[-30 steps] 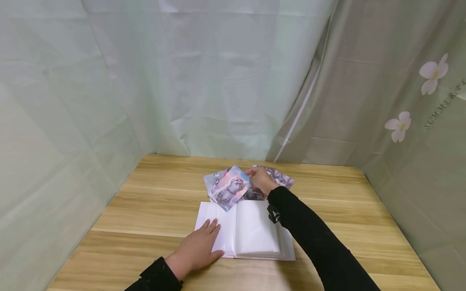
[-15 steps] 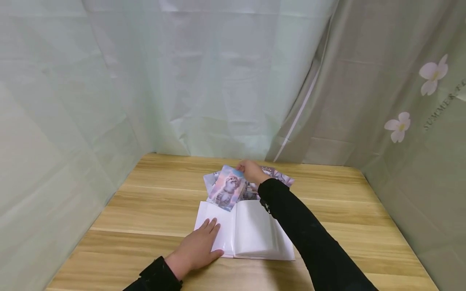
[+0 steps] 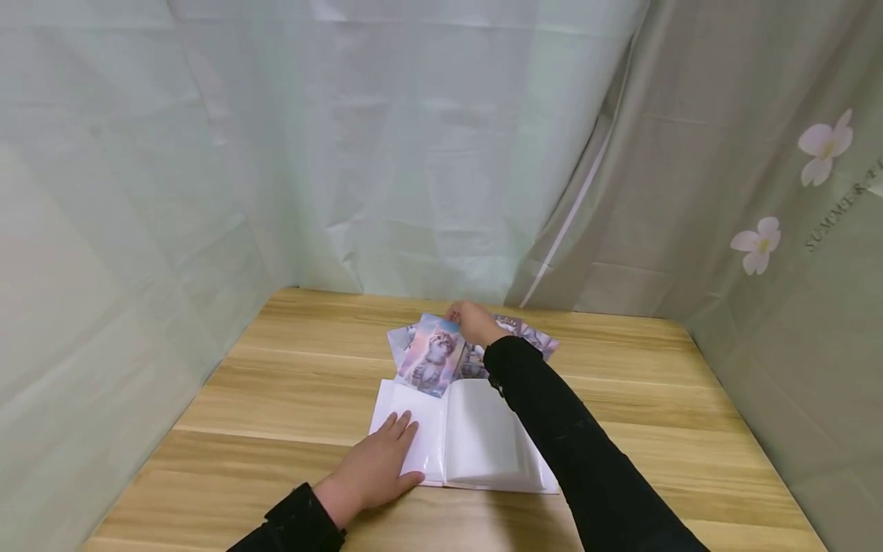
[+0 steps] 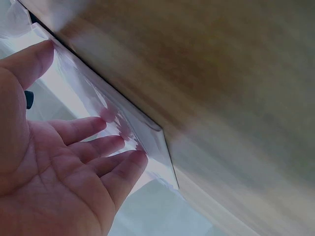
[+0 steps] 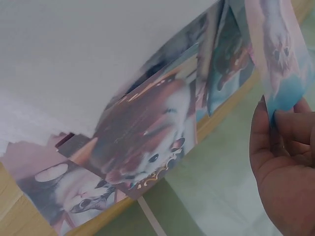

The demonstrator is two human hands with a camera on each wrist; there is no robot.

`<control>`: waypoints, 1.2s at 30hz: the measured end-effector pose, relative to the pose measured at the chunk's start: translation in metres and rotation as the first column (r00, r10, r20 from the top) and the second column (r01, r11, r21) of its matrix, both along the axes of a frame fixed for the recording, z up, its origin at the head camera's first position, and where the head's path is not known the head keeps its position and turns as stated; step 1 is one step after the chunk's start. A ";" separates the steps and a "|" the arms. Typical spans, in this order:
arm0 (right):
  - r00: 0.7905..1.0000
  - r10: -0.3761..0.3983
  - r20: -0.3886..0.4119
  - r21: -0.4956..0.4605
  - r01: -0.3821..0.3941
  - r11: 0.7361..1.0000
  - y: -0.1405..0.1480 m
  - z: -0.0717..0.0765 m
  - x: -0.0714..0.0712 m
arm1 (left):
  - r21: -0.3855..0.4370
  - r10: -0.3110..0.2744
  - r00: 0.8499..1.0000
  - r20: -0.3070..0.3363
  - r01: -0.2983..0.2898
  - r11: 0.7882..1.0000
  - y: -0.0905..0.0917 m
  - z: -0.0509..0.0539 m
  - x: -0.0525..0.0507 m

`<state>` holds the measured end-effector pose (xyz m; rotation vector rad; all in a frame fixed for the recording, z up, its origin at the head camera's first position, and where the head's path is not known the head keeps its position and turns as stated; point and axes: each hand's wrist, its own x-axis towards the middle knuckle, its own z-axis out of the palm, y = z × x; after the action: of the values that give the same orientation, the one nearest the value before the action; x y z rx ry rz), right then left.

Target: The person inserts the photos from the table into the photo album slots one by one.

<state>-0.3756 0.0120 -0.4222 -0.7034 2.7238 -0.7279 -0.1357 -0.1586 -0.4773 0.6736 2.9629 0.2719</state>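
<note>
An open photo album (image 3: 483, 437) with white pages lies on the table. My left hand (image 3: 375, 464) rests with fingers spread on its left page; in the left wrist view the fingertips of that hand (image 4: 74, 167) touch the glossy clear sleeve (image 4: 106, 101). Beyond the album my right hand (image 3: 476, 323) pinches the top edge of a kitten picture card (image 3: 433, 354), whose lower end overlaps the album's left page. The right wrist view shows this hand (image 5: 288, 162) with thumb and fingers on the card's blue end (image 5: 285, 91). Several more animal picture cards (image 5: 147, 132) lie spread beside it.
The wooden table (image 3: 276, 383) extends to both sides of the album. Pale curtains (image 3: 414, 153) hang along its back and sides, with printed flowers (image 3: 756, 245) on the right one. Black sleeves (image 3: 586, 452) cover both forearms.
My right hand has moved slightly left and away, and the kitten card has turned from a slant to nearly upright. My left hand stays in place on the album.
</note>
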 end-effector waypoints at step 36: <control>0.990 0.108 -0.094 0.188 -0.089 0.978 -0.013 -0.005 -0.008 | 0.013 0.010 1.000 0.025 -0.010 1.000 0.000 0.004 0.002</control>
<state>-0.3838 -0.0005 -0.4275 -0.8471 2.7789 -0.4225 -0.1333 -0.1581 -0.4735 0.6526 2.9442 0.2980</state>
